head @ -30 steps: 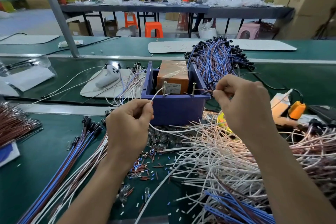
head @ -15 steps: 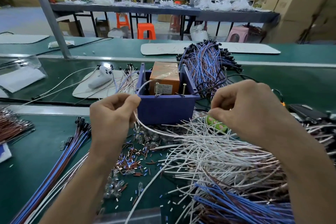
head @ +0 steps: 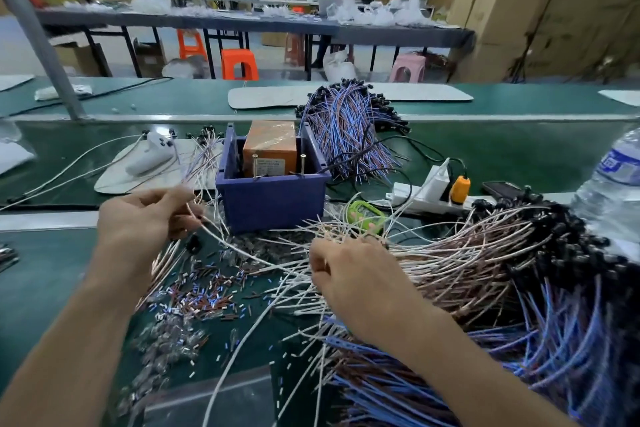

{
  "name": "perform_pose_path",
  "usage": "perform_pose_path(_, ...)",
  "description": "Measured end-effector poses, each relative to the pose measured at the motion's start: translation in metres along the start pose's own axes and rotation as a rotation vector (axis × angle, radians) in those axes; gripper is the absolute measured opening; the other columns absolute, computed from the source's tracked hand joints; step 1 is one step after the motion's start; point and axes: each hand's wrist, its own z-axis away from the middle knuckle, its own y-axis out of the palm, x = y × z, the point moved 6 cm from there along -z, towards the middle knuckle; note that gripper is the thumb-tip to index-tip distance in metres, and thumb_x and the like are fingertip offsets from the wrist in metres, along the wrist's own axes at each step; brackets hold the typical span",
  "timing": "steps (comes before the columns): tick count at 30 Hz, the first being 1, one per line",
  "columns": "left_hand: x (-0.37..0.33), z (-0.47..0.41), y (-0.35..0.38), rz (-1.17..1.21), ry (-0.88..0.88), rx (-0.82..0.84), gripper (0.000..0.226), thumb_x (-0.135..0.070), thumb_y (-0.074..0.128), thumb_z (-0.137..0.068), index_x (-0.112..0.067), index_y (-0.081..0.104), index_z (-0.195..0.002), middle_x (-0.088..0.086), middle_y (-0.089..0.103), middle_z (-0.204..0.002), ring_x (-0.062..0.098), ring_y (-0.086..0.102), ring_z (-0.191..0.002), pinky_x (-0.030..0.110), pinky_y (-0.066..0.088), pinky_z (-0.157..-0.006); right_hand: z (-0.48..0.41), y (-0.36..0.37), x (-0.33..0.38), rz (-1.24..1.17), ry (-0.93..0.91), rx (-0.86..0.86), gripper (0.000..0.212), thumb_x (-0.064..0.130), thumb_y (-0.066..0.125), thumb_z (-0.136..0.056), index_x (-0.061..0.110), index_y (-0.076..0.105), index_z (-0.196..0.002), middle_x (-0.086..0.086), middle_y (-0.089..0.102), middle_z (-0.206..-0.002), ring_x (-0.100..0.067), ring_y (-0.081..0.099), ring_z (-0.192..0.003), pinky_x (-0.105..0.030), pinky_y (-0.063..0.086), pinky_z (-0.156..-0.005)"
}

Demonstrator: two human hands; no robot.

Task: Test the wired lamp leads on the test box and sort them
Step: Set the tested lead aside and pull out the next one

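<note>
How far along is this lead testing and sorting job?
Done, apparently: a blue-brown bundle sits behind the test box. In hand: left hand and right hand hold one white lead, off the box's pins. Left: the large tangled pile under the right hand.

1. Your flat workbench top (head: 45,270) was dark green.
2. The square plastic test box (head: 273,201) was deep blue; the taped rectangular block (head: 270,144) was orange.
3. The thin wire lead (head: 235,249) you pinched was plain white.
4. The loose heap of leads (head: 450,253) mixed white and reddish brown.
5. The nearer heap of leads (head: 398,388) ran blue and brown.
6. The scattered sleeve cuttings (head: 201,295) were white, blue and brown.
7. The round plug (head: 460,188) was orange, its long power strip (head: 429,201) white.
</note>
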Motion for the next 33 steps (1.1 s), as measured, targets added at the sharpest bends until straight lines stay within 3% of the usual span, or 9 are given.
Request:
perform_pose_path(4, -0.004, 0.015, -0.023, -0.850, 0.085, -0.320, 0.047, -0.067, 0.067, -0.085, -0.022, 0.077, -0.080, 0.012, 0.074, -0.078, 0.037, 0.069, -0.078, 0.037, 0.055, -0.068, 0.004, 0.000, 0.004, 0.021, -0.023, -0.123, 0.010, 0.022, 0.064, -0.096, 0.026, 0.060, -0.087, 0.004, 0.063, -0.076, -0.017, 0.052, -0.074, -0.034, 0.047, -0.075)
perform_pose_path(6, -0.021, 0.037, -0.019, -0.799, 0.250, -0.438, 0.052, -0.068, 0.056, -0.087, -0.019, 0.070, -0.076, 0.009, 0.071, -0.075, 0.038, 0.066, -0.077, 0.043, 0.053, -0.075, 0.003, -0.011, 0.006, 0.093, -0.074, -0.203, 0.018, 0.013, 0.069, -0.090, 0.024, 0.058, -0.082, 0.007, 0.063, -0.072, -0.016, 0.051, -0.074, -0.034, 0.049, -0.070)
perform_pose_path(10, -0.045, 0.083, 0.050, -0.555, 0.657, 0.074, 0.024, -0.055, 0.065, -0.079, -0.036, 0.070, -0.092, -0.019, 0.070, -0.081, 0.001, 0.066, -0.078, 0.021, 0.049, -0.069, 0.000, -0.036, 0.007, 0.190, -0.155, -0.278, 0.015, 0.011, 0.066, -0.091, 0.023, 0.061, -0.084, 0.008, 0.065, -0.074, -0.018, 0.054, -0.078, -0.037, 0.050, -0.067)
perform_pose_path(14, -0.024, 0.113, 0.126, -0.538, 0.528, 0.716, 0.023, -0.025, 0.063, -0.100, -0.039, 0.074, -0.115, -0.021, 0.075, -0.094, -0.001, 0.066, -0.082, 0.027, 0.051, -0.073, 0.004, -0.072, -0.008, 0.144, -0.179, -0.279, 0.002, 0.024, 0.071, -0.092, 0.026, 0.072, -0.093, 0.007, 0.071, -0.076, -0.014, 0.062, -0.071, -0.030, 0.049, -0.066)
perform_pose_path(18, -0.017, 0.113, 0.160, -0.396, 0.378, 0.752, 0.026, -0.018, 0.062, -0.102, -0.036, 0.080, -0.094, -0.011, 0.075, -0.078, 0.005, 0.063, -0.073, 0.030, 0.049, -0.074, 0.014, -0.110, -0.048, 0.178, -0.133, -0.214, 0.007, 0.033, 0.078, -0.088, 0.028, 0.075, -0.091, 0.011, 0.073, -0.073, -0.007, 0.061, -0.063, -0.022, 0.044, -0.069)
perform_pose_path(23, -0.019, 0.109, 0.185, -0.428, 0.421, 0.687, 0.028, -0.024, 0.065, -0.100, -0.042, 0.077, -0.083, -0.010, 0.075, -0.076, 0.004, 0.042, -0.045, 0.022, 0.034, -0.044, 0.031, -0.149, -0.114, 0.109, 0.013, -0.187, 0.015, 0.026, 0.082, -0.085, 0.034, 0.079, -0.098, 0.026, 0.070, -0.080, 0.013, 0.062, -0.070, 0.003, 0.035, -0.072)
perform_pose_path(26, -0.014, 0.112, 0.198, -0.470, 0.417, 0.672, 0.029, -0.025, 0.069, -0.098, -0.045, 0.075, -0.078, -0.011, 0.075, -0.077, 0.015, 0.056, -0.053, 0.030, 0.043, -0.049, 0.038, -0.162, -0.153, 0.030, 0.104, -0.131, 0.019, 0.019, 0.076, -0.090, 0.037, 0.081, -0.097, 0.027, 0.071, -0.086, 0.009, 0.065, -0.081, -0.003, 0.040, -0.074)
perform_pose_path(30, -0.002, 0.127, 0.218, -0.554, 0.440, 0.679, 0.025, -0.022, 0.071, -0.096, -0.042, 0.078, -0.083, -0.017, 0.070, -0.067, 0.000, 0.052, -0.046, 0.011, 0.036, -0.044, 0.047, -0.151, -0.186, 0.099, 0.171, -0.064, 0.031, 0.004, 0.066, -0.094, 0.031, 0.083, -0.095, 0.024, 0.069, -0.090, -0.002, 0.064, -0.088, -0.010, 0.043, -0.085)
perform_pose_path(33, 0.003, 0.136, 0.225, -0.723, 0.539, 0.657, 0.014, -0.024, 0.075, -0.092, -0.034, 0.082, -0.099, -0.023, 0.069, -0.080, -0.004, 0.063, -0.069, 0.014, 0.052, -0.070, 0.056, -0.134, -0.210, 0.214, 0.262, 0.002, 0.041, 0.000, 0.056, -0.096, 0.030, 0.082, -0.103, 0.006, 0.074, -0.110, -0.015, 0.065, -0.101, -0.029, 0.047, -0.100)
